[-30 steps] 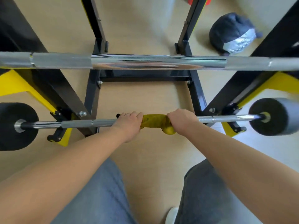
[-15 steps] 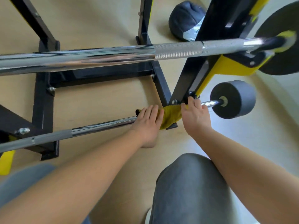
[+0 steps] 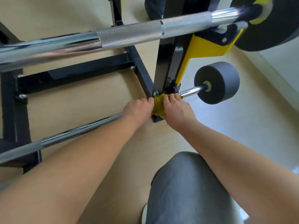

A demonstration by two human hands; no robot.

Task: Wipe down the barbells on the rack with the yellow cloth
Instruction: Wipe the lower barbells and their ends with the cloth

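A yellow cloth (image 3: 157, 105) is bunched around the lower barbell (image 3: 77, 131), a thin chrome bar lying low on the black and yellow rack (image 3: 163, 67). My left hand (image 3: 137, 109) grips the cloth's left side and my right hand (image 3: 176, 109) grips its right side, both closed over the bar near the rack's right upright. Just past my right hand the bar ends in a grey weight plate (image 3: 216, 82). Above and nearer the camera the thick upper barbell (image 3: 129, 35) crosses the view, with a knurled middle and a large dark plate (image 3: 267, 23) at its right end.
The rack's black base frame (image 3: 74, 73) lies on the tan floor behind the lower bar. A dark round object (image 3: 153, 8) sits on the floor at the top. My grey-clad knee (image 3: 186, 183) fills the lower right.
Both hands slid the yellow cloth rightward along the lower bar, from its middle to the right upright. The cloth is now squeezed narrower between the hands. My head turned right.
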